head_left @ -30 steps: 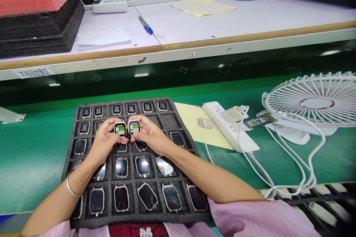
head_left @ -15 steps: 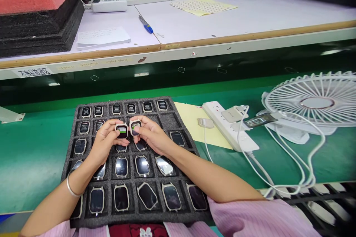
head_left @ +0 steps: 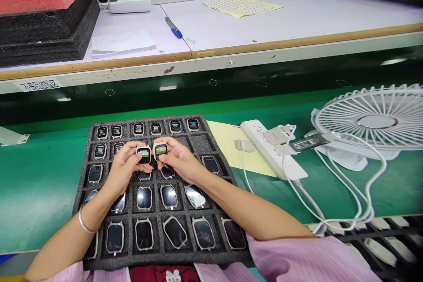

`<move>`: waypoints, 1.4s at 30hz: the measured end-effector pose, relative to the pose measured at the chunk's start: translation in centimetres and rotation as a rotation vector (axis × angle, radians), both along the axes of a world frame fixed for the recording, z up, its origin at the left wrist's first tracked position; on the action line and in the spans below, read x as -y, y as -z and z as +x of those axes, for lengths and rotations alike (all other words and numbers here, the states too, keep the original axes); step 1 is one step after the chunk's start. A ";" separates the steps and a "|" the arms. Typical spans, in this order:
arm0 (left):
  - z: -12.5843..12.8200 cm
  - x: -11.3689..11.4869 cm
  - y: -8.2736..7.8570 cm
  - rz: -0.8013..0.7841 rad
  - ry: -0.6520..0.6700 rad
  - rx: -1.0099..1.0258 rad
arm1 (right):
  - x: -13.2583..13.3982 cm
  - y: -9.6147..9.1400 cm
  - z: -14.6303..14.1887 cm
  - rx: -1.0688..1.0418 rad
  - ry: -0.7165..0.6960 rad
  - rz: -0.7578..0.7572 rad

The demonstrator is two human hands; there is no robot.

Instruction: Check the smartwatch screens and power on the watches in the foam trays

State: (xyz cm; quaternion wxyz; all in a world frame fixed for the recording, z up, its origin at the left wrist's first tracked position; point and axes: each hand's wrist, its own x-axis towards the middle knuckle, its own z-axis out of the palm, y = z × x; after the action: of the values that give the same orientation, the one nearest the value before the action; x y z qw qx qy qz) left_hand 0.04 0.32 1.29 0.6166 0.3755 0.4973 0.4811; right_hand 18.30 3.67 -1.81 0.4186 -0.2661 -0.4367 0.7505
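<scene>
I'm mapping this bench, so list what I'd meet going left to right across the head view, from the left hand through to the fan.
Left hand → left-held watch → right-held watch → right hand → white power strip → white fan.

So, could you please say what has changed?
The left hand moved its thumb up its silvery square watch; the green and white patterns changed there and on the matching watch in the right hand. Both stayed held above the charcoal foam tray.
</scene>
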 end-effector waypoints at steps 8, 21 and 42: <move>0.0 0.1 -0.2 0.023 0.023 0.010 | 0.0 0.0 0.0 0.021 0.009 -0.004; 0.2 0.2 -0.3 0.027 0.038 -0.031 | 0.0 0.0 0.0 0.047 0.032 0.013; 0.0 -0.2 0.2 0.101 0.027 -0.107 | -0.2 0.3 -0.1 0.038 0.052 0.048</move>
State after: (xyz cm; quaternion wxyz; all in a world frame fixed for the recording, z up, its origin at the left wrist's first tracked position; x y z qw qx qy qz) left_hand 0.02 0.49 1.06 0.5758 0.4381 0.4996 0.4763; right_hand 18.15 3.90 -2.12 0.4358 -0.2813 -0.4554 0.7236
